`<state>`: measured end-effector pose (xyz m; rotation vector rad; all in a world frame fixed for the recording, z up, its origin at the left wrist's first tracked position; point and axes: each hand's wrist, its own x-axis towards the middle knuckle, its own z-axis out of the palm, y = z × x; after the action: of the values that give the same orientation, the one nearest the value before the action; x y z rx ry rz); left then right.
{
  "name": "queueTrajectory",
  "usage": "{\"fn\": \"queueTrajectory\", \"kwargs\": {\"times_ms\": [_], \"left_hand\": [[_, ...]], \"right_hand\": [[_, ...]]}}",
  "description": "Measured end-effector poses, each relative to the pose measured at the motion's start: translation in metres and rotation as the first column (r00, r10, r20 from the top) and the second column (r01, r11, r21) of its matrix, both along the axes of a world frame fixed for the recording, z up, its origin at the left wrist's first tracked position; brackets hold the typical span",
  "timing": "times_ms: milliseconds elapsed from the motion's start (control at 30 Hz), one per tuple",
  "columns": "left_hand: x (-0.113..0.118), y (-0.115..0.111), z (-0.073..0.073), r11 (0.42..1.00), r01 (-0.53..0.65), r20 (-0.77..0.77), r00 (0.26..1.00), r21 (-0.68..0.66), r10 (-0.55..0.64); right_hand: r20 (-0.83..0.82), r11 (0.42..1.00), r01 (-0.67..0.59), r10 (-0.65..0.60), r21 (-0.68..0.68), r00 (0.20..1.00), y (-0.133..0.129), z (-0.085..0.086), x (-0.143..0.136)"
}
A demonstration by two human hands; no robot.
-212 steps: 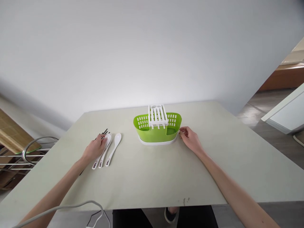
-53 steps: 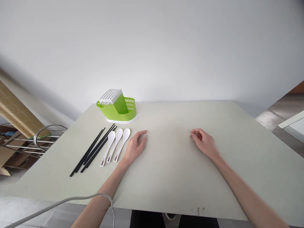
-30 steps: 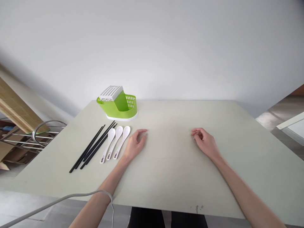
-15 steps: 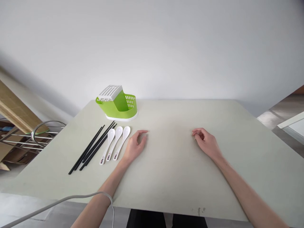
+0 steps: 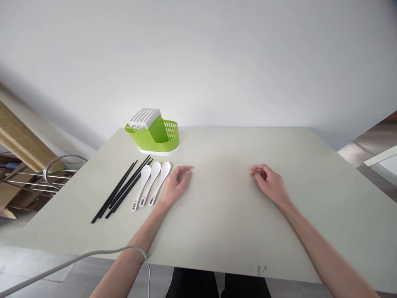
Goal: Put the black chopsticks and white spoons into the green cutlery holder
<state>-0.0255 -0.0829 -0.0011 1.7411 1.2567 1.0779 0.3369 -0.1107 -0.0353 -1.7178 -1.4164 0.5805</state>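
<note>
three white spoons lie side by side on the desk, between black chopsticks and the left hand. its grip is released, as is the right hand's, well apart. the green basket stands behind the chopsticks.

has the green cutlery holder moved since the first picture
Yes, the green cutlery holder has moved left along the table, from near its middle to near its back left corner.
</note>
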Motion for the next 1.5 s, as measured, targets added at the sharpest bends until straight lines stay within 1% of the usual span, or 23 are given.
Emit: {"fn": "queueTrajectory", "kwargs": {"times_ms": [100,167,233,267,300,333,400,433,500,567,633,700,767,833,900,1000,1067,1133,1267,1333,1400,1500], "left_hand": [[-0.001,0.002,0.002,0.999,0.031,0.066,0.997,-0.032,-0.029],[-0.005,0.003,0.009,0.992,0.092,0.139,0.987,-0.092,-0.078],[-0.014,0.003,0.021,0.977,0.150,0.212,0.970,-0.154,-0.115],[-0.021,0.002,0.029,0.974,0.154,0.230,0.967,-0.166,-0.113],[-0.029,0.001,0.036,0.978,0.131,0.228,0.969,-0.163,-0.092],[-0.039,0.001,0.044,0.986,0.079,0.202,0.978,-0.144,-0.049],[-0.062,-0.001,0.057,0.993,-0.081,0.082,0.993,-0.082,0.087],[-0.075,-0.002,0.062,0.983,-0.182,-0.004,0.983,-0.034,0.182],[-0.103,-0.004,0.068,0.939,-0.337,-0.160,0.925,0.075,0.345],[-0.130,-0.007,0.068,0.888,-0.443,-0.338,0.822,0.126,0.458],[-0.154,-0.011,0.064,0.861,-0.488,-0.490,0.721,0.143,0.490],[-0.173,-0.018,0.058,0.856,-0.500,-0.624,0.630,0.129,0.462],[-0.187,-0.024,0.053,0.864,-0.495,-0.709,0.577,0.092,0.406],[-0.197,-0.029,0.050,0.869,-0.490,-0.750,0.549,0.068,0.368],[-0.203,-0.031,0.052,0.874,-0.482,-0.779,0.524,0.063,0.345],[-0.209,-0.027,0.061,0.894,-0.445,-0.841,0.464,0.050,0.278],[-0.208,-0.021,0.070,0.899,-0.435,-0.894,0.385,0.043,0.229],[-0.203,-0.015,0.079,0.897,-0.441,-0.943,0.284,0.034,0.175],[-0.184,-0.008,0.093,0.903,-0.430,-0.995,0.090,-0.006,0.037],[-0.175,-0.007,0.098,0.903,-0.429,-1.000,0.025,-0.010,0.001],[-0.171,-0.007,0.101,0.903,-0.430,-1.000,0.001,0.007,0.008],[-0.174,-0.009,0.104,0.891,-0.453,-0.999,0.025,0.026,0.043]], "right_hand": [[-0.004,1.000,-0.002,0.002,-0.009,1.000,0.000,0.000,0.000],[-0.005,1.000,-0.008,0.008,-0.012,1.000,0.000,0.001,0.000],[-0.002,1.000,-0.016,0.016,-0.009,1.000,0.000,0.002,0.000],[0.000,1.000,-0.017,0.017,-0.007,1.000,-0.001,0.003,0.000],[0.002,1.000,-0.018,0.018,-0.006,1.000,-0.001,0.003,0.000],[0.002,1.000,-0.019,0.019,-0.005,1.000,-0.001,0.003,0.000],[-0.002,1.000,-0.025,0.025,-0.008,1.000,-0.001,0.003,-0.001],[-0.004,1.000,-0.031,0.030,-0.008,1.000,0.000,0.003,-0.001],[-0.004,0.999,-0.039,0.039,0.000,0.999,0.001,0.002,-0.001],[-0.001,0.999,-0.042,0.042,0.010,0.999,0.002,0.000,-0.001],[0.002,0.999,-0.045,0.045,0.017,0.999,0.002,-0.001,0.000],[0.004,0.999,-0.041,0.041,0.014,0.999,0.002,-0.002,-0.001],[0.003,0.999,-0.036,0.036,0.010,0.999,0.002,-0.002,-0.001],[0.001,0.999,-0.038,0.038,0.006,0.999,0.002,-0.001,-0.002],[-0.001,0.999,-0.047,0.047,0.006,0.999,0.003,-0.001,-0.002],[-0.005,0.999,-0.046,0.046,0.006,0.999,0.003,-0.001,-0.002],[-0.005,0.999,-0.043,0.043,0.006,0.999,0.004,-0.001,-0.002],[-0.005,0.999,-0.047,0.047,0.006,0.999,0.004,-0.002,-0.002],[-0.008,0.999,-0.050,0.050,0.008,0.999,0.004,-0.003,-0.001],[-0.009,0.999,-0.050,0.050,0.011,0.999,0.004,-0.003,-0.001],[-0.009,0.998,-0.053,0.053,0.016,0.999,0.004,-0.004,-0.001],[-0.003,0.998,-0.053,0.053,0.016,0.999,0.004,-0.004,-0.002]]}}
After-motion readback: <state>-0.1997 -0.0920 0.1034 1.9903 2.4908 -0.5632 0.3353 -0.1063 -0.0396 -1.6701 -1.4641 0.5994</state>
